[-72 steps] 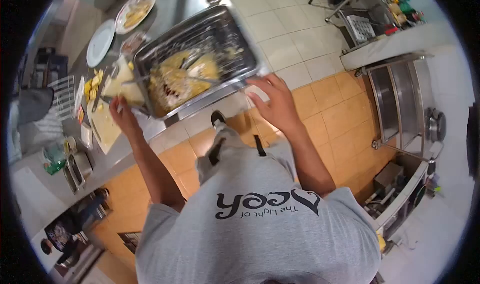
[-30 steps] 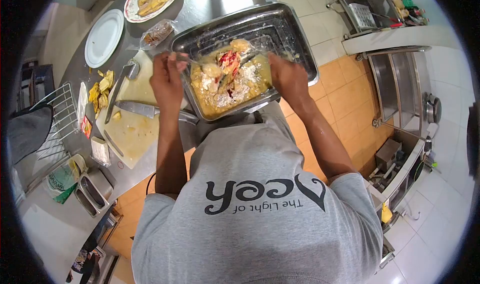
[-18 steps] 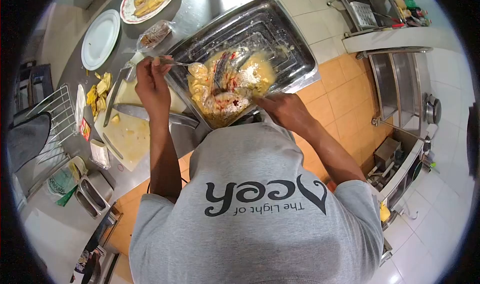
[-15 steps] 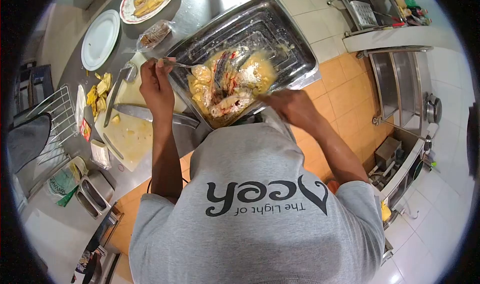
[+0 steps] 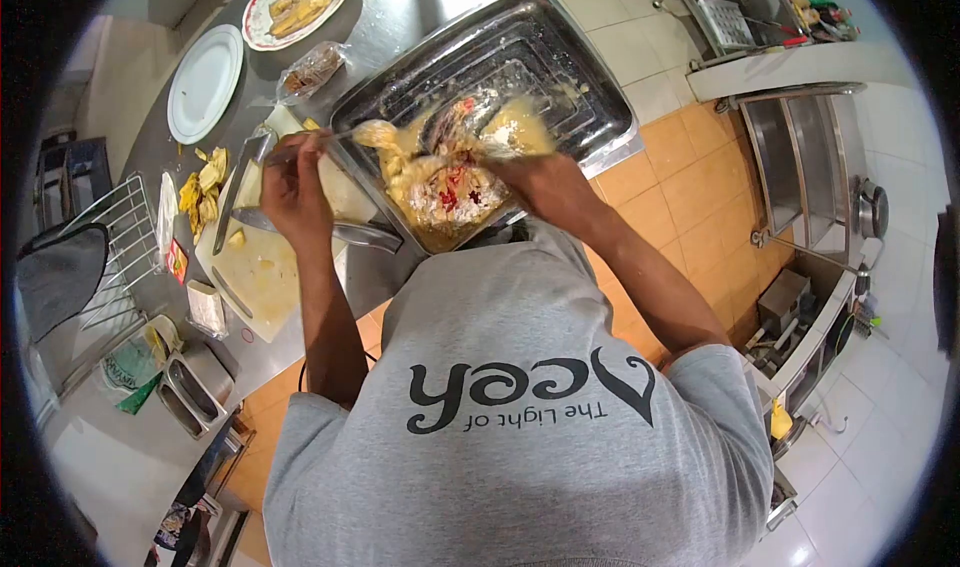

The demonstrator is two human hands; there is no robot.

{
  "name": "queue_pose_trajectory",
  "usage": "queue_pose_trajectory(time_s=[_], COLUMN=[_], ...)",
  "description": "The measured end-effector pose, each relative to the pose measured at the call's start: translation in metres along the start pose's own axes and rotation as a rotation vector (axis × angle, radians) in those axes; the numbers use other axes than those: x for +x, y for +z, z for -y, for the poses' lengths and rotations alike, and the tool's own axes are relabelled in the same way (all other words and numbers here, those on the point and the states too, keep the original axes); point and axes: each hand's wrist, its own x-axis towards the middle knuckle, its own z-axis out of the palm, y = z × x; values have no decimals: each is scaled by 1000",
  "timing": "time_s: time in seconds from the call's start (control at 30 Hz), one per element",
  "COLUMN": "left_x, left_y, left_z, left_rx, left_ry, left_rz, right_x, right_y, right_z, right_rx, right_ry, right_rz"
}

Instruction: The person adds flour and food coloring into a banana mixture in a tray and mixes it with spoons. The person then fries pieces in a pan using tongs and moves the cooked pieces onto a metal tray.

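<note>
My left hand [image 5: 298, 192] is closed round the handle of a spoon [image 5: 345, 134] at the near left corner of a metal tray [image 5: 590, 75]. The spoon's bowl touches the yellow mash [image 5: 425, 195], which carries white powder and red bits. Over the tray's near right side, my right hand [image 5: 545, 187] is closed on a utensil whose far end is blurred in the mash. Left of the tray, a knife [image 5: 365, 236] lies across a cutting board [image 5: 265, 287] beside yellow peels [image 5: 203, 192].
A plate of sliced bananas [image 5: 300, 7], a white plate [image 5: 205, 85] and a plastic-wrapped brown block [image 5: 312, 70] are on the steel table [image 5: 270, 357]. At the left are a wire rack [image 5: 130, 232] and metal containers [image 5: 197, 392]. A wheeled steel cart [image 5: 790, 172] stands at the right.
From empty hands beside the tray, both hands came to hold utensils in it. Most recently my right hand moved left over the mash, and my left hand shifted slightly left with the spoon.
</note>
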Motion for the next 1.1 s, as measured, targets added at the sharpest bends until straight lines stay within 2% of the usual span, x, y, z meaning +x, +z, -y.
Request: queue_pose_trajectory(time_s=[0.07, 0.13, 0.17, 0.27, 0.37, 0.47, 0.53, 0.67, 0.77, 0.8, 0.9, 1.03, 1.1], left_x=[5, 2, 1, -7, -24, -42, -44, -41, -32, -31, -35, -46, -51], left_y=[-3, -5, -5, 1, 11, 22, 23, 20, 11, 12, 17, 22, 25], left_z=[-2, 0, 0, 3, 7, 15, 15, 11, 14, 10, 7, 18, 21], left_rx=[-25, 183, 287, 300, 204, 38, 13, 37, 89, 53, 97, 6, -33], left_ry=[-21, 58, 100, 41, -99, -288, -290, -265, -184, -222, -249, -313, -344], left_rz=[-38, 23, 57, 93, 150, 144, 131, 130, 100, 86, 98, 68, 54], right_x=[-7, -9, -8, -4, -5, -15, -25, -43, -50, -49, -59, -52, -45], right_y=[-8, -20, -21, -22, -15, -17, -29, -45, -59, -62, -51, -31, -23], right_z=[0, -4, -11, -32, -38, -21, -7, -16, -16, -10, -1, 15, 23], right_rx=[29, 12, -1, -87, -156, -61, -19, -31, -194, -220, -125, 80, 203], right_ry=[-36, -65, -49, 27, 198, 166, 144, 129, 417, 504, 527, 431, 466], right_rz=[5, -6, -87, -320, -235, -124, 3, -117, -112, -90, -99, -125, -95])
